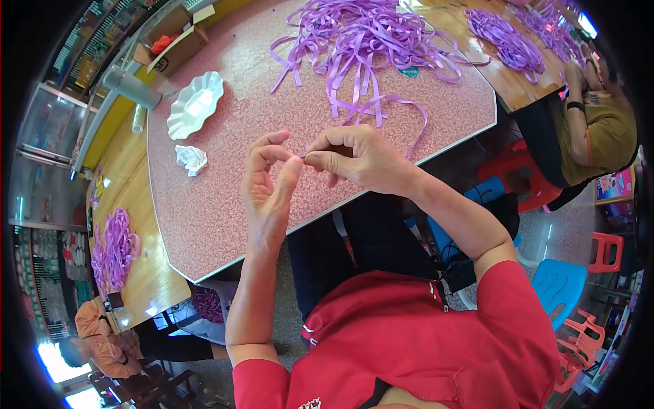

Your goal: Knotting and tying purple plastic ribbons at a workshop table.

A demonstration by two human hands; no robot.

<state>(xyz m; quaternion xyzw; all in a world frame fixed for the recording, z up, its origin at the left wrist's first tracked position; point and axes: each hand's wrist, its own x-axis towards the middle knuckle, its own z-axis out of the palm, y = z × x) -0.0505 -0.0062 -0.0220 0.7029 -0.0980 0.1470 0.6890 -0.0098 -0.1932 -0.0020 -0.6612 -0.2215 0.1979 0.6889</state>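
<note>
My left hand and my right hand meet above the near part of a pink speckled table. Thumb and fingers of both are pinched together around a small purple bit of ribbon, mostly covered by the fingertips. Beyond them lies a large tangled pile of purple ribbons. One loose strand curls from the pile down behind my right wrist; whether it is the piece in my fingers cannot be seen.
Left on the table are a white scalloped dish and a crumpled white tissue. A grey-green bottle and an open cardboard box stand beyond. More ribbon piles lie on wooden tables; people sit at both sides.
</note>
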